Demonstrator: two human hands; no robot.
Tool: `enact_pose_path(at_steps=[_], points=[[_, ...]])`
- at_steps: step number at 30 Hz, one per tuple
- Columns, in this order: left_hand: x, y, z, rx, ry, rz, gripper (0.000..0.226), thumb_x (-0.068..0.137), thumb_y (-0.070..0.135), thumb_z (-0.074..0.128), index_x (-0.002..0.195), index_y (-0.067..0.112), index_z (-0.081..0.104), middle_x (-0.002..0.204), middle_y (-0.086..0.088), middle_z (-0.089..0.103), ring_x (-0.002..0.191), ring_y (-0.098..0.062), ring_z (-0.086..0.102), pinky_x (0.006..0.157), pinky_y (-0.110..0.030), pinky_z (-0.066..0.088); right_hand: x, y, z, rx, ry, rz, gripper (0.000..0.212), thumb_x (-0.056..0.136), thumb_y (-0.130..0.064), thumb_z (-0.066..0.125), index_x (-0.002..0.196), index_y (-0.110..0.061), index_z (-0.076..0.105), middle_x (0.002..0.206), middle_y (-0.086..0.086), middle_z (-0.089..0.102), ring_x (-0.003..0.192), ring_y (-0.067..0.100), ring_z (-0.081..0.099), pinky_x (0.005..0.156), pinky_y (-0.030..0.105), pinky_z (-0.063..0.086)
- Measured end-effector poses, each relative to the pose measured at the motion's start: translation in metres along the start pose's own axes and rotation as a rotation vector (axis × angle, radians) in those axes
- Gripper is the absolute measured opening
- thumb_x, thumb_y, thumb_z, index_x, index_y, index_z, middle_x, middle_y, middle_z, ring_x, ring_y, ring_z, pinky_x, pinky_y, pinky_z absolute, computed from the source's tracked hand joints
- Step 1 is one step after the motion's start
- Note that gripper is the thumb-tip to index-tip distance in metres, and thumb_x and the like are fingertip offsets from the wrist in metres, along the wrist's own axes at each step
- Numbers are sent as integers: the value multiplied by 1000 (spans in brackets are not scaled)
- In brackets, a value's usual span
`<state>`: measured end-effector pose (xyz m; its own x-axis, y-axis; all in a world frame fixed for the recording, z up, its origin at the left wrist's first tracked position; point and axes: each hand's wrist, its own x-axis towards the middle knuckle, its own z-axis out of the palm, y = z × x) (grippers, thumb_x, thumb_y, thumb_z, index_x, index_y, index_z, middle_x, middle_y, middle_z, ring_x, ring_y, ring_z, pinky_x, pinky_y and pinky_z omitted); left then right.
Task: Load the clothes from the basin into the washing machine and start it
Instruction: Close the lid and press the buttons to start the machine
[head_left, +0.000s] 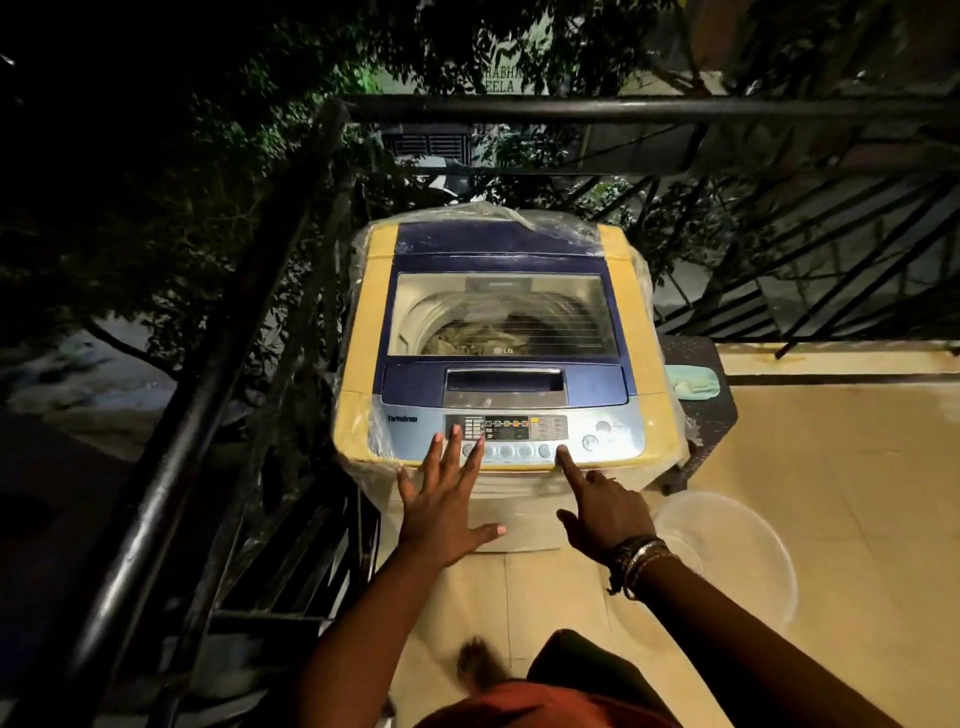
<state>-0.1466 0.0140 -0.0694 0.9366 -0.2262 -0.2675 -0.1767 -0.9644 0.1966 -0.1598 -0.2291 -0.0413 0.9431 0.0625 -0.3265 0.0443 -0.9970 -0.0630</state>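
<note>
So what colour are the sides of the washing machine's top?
Yellow, either side of the dark blue lid of the washing machine, seen in the head view.

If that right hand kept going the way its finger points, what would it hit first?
The right hand would probably meet a button on the washing machine's control panel; its fingertip seems already there, though contact is unclear.
</note>
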Motion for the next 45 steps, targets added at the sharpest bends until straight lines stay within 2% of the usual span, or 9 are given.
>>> enact_pose_path(at_steps=[3,8,11,17,23,28,32,40,45], points=[[-2,-2,2,-3,21,-5,124,72,89,52,157,36,-22,161,9,-38,152,-18,-30,117,-70,9,-5,-2,-1,93,-66,38,102,95,-46,57,153,-40,-26,95,5,66,78,25,65,59,32,47],[-2,-6,3,-24,52,-11,120,77,85,50,159,31,-19,162,13,-35,153,-14,-27,116,-66,12,-5,-4,-7,226,-151,89,106,88,-24,57,150,-49,-26,68,0,56,62,22,60,56,32,49],[-1,-7,3,3,49,-9,117,80,82,51,159,30,-18,162,12,-36,152,-15,-28,118,-65,13,-4,-3,-18,233,-185,107,102,87,-24,56,152,-52,-18,69,0,56,63,21,57,55,30,46],[-1,-5,5,-71,59,-9,117,80,77,59,161,31,-13,164,12,-33,153,-14,-26,120,-66,11,-2,-12,-34,104,-196,79,95,93,-50,60,157,-42,-10,90,6,64,77,26,61,63,32,45],[-1,-5,3,-96,56,-5,119,81,75,59,159,32,-19,161,13,-37,152,-15,-30,119,-70,7,5,-27,-41,32,-178,42,92,91,-54,60,158,-43,-3,104,9,69,91,29,68,65,33,47],[1,-3,5,-46,52,-13,117,80,73,62,158,37,-17,161,11,-38,152,-17,-29,115,-75,12,4,-23,-41,-14,-234,35,96,94,-43,60,157,-42,-11,101,8,69,77,25,62,61,32,46],[-1,4,6,-2,68,-29,118,79,69,67,157,42,-17,162,6,-37,153,-22,-28,112,-76,20,10,-27,-47,-55,-258,14,95,89,-25,57,159,-37,-7,84,2,59,72,23,59,60,31,47],[-1,19,5,35,96,-52,116,79,69,67,157,44,-15,163,-1,-36,152,-29,-29,109,-66,36,19,-34,-57,-127,-243,-56,89,83,-21,55,161,-20,12,112,5,68,102,29,67,81,35,54],[-1,17,5,29,110,-45,118,77,71,68,157,45,-14,164,-1,-35,152,-29,-28,107,-65,40,13,-32,-59,-134,-179,-63,88,81,-21,57,159,-23,17,102,5,68,94,29,68,73,35,52]])
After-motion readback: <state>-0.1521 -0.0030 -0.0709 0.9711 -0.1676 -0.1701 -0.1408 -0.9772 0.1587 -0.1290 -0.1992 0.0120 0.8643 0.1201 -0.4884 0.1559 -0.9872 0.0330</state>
